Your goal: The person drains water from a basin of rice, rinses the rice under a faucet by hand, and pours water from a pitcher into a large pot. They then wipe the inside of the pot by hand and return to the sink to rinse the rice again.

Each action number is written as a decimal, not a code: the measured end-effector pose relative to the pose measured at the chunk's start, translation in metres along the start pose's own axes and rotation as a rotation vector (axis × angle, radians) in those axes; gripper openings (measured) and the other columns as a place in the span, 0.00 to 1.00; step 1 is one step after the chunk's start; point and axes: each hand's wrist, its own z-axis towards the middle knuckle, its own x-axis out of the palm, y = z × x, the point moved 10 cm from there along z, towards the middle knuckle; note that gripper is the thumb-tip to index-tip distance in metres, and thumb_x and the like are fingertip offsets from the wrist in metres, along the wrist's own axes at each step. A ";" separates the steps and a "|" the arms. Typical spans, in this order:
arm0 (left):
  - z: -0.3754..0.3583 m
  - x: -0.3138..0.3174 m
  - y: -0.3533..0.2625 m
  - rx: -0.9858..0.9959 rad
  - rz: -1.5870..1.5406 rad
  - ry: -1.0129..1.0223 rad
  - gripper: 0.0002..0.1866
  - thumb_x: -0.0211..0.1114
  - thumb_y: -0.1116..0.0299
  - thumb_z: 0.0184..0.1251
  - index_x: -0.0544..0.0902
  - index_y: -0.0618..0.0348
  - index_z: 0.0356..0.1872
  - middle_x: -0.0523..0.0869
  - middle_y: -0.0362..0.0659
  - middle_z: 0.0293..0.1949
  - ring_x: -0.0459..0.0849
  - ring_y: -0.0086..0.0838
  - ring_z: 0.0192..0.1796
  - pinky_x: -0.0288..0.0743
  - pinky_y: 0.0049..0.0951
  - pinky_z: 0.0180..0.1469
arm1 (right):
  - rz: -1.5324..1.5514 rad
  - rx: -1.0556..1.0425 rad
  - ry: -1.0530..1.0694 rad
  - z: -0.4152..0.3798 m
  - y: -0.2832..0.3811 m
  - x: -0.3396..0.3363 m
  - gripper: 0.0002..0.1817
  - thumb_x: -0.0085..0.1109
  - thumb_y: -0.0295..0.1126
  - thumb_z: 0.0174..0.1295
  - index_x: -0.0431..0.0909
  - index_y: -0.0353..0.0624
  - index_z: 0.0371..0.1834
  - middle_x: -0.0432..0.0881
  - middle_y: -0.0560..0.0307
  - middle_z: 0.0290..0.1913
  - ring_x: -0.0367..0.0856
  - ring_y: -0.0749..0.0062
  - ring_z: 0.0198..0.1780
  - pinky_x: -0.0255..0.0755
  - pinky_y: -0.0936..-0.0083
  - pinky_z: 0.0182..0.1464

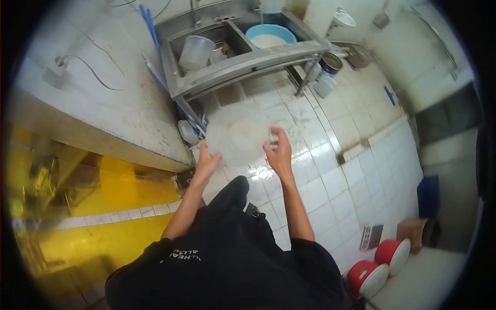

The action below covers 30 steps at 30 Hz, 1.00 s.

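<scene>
A round translucent plastic lid or shallow basin (238,135) is held out in front of my body, above the tiled floor. My left hand (208,159) grips its left edge, fingers curled at the rim. On the right edge my right hand (278,149) has its thumb and fingers bent around the rim. The floor tiles show faintly through the plastic. Whether anything lies in it cannot be made out.
Ahead stands a steel double sink (248,63), with a white bucket (196,52) in the left bowl and a blue basin (285,33) in the right. Red pots (361,272) and a scale (371,237) are at lower right. A low wall (103,135) runs along the left.
</scene>
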 end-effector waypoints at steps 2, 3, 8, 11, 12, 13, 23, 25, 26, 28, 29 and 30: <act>0.065 -0.014 -0.039 0.056 -0.072 -0.146 0.28 0.54 0.79 0.63 0.56 0.60 0.63 0.78 0.52 0.51 0.83 0.35 0.44 0.81 0.34 0.38 | 0.239 -0.049 0.064 0.076 0.010 0.016 0.19 0.58 0.27 0.62 0.72 0.37 0.57 0.81 0.51 0.48 0.82 0.66 0.48 0.77 0.74 0.44; 0.095 -0.017 -0.072 0.066 -0.147 -0.209 0.30 0.53 0.79 0.63 0.55 0.58 0.66 0.79 0.51 0.51 0.83 0.35 0.42 0.81 0.32 0.37 | 0.474 -0.087 0.094 0.110 0.011 0.023 0.18 0.56 0.30 0.67 0.70 0.37 0.59 0.81 0.55 0.49 0.81 0.69 0.49 0.76 0.75 0.45; 0.303 -0.049 -0.182 0.259 -0.183 -0.246 0.28 0.52 0.76 0.65 0.62 0.63 0.68 0.79 0.54 0.52 0.83 0.35 0.45 0.80 0.33 0.38 | 0.135 0.052 0.295 0.220 -0.120 0.032 0.17 0.55 0.40 0.70 0.77 0.39 0.53 0.83 0.52 0.48 0.81 0.68 0.51 0.74 0.71 0.52; 0.456 -0.076 -0.197 0.312 0.097 -0.378 0.27 0.55 0.73 0.63 0.66 0.64 0.65 0.79 0.53 0.53 0.82 0.37 0.47 0.77 0.34 0.46 | -0.119 0.157 0.258 0.225 -0.240 -0.008 0.19 0.53 0.41 0.72 0.78 0.34 0.51 0.84 0.50 0.44 0.81 0.68 0.48 0.72 0.74 0.51; 0.498 -0.079 -0.201 0.343 0.231 -0.435 0.27 0.56 0.72 0.63 0.67 0.64 0.65 0.80 0.52 0.52 0.82 0.35 0.45 0.76 0.32 0.45 | -0.122 0.293 0.235 0.212 -0.297 -0.028 0.21 0.54 0.43 0.70 0.78 0.32 0.50 0.84 0.48 0.43 0.80 0.66 0.47 0.72 0.72 0.52; 0.525 -0.075 -0.214 0.383 0.395 -0.501 0.26 0.56 0.72 0.63 0.68 0.63 0.64 0.82 0.50 0.47 0.82 0.31 0.38 0.75 0.27 0.38 | -0.163 0.367 0.231 0.195 -0.338 -0.051 0.22 0.54 0.45 0.70 0.79 0.33 0.48 0.84 0.49 0.41 0.81 0.69 0.43 0.74 0.73 0.45; 0.702 -0.030 -0.051 -0.135 0.499 0.059 0.30 0.55 0.77 0.58 0.67 0.62 0.66 0.82 0.54 0.50 0.86 0.43 0.43 0.83 0.36 0.29 | 0.053 1.471 -0.053 0.031 -0.491 -0.218 0.30 0.48 0.54 0.70 0.68 0.39 0.63 0.77 0.39 0.56 0.83 0.52 0.46 0.79 0.62 0.40; 0.703 -0.039 -0.014 -0.120 0.515 -0.029 0.31 0.56 0.77 0.58 0.65 0.62 0.67 0.80 0.54 0.52 0.85 0.43 0.47 0.83 0.38 0.36 | 0.044 1.457 0.001 0.074 -0.498 -0.214 0.32 0.47 0.56 0.70 0.66 0.39 0.64 0.76 0.37 0.57 0.81 0.50 0.49 0.78 0.58 0.43; 0.704 -0.046 -0.003 -0.082 0.537 -0.096 0.32 0.57 0.77 0.58 0.64 0.61 0.68 0.79 0.55 0.54 0.83 0.44 0.51 0.83 0.39 0.42 | 0.045 1.444 0.024 0.103 -0.500 -0.211 0.33 0.46 0.56 0.70 0.65 0.38 0.64 0.76 0.37 0.58 0.81 0.49 0.50 0.78 0.57 0.45; 0.698 -0.062 0.050 -0.085 0.613 -0.110 0.34 0.58 0.77 0.59 0.63 0.61 0.69 0.76 0.53 0.59 0.76 0.41 0.59 0.75 0.39 0.54 | 0.049 1.387 0.068 0.174 -0.510 -0.202 0.34 0.45 0.58 0.70 0.64 0.38 0.66 0.74 0.35 0.59 0.80 0.47 0.53 0.77 0.54 0.48; 0.701 -0.066 0.059 -0.058 0.684 -0.132 0.35 0.59 0.78 0.59 0.61 0.60 0.70 0.73 0.51 0.64 0.70 0.39 0.67 0.66 0.38 0.67 | 0.058 1.353 0.083 0.213 -0.511 -0.198 0.35 0.44 0.58 0.70 0.63 0.38 0.66 0.74 0.34 0.60 0.79 0.46 0.55 0.77 0.52 0.50; 0.698 -0.063 0.053 -0.068 0.681 -0.140 0.35 0.59 0.78 0.59 0.61 0.60 0.70 0.73 0.51 0.64 0.70 0.39 0.67 0.66 0.38 0.67 | 0.066 1.317 0.095 0.253 -0.504 -0.196 0.36 0.44 0.59 0.70 0.62 0.38 0.67 0.73 0.34 0.61 0.79 0.45 0.56 0.76 0.50 0.51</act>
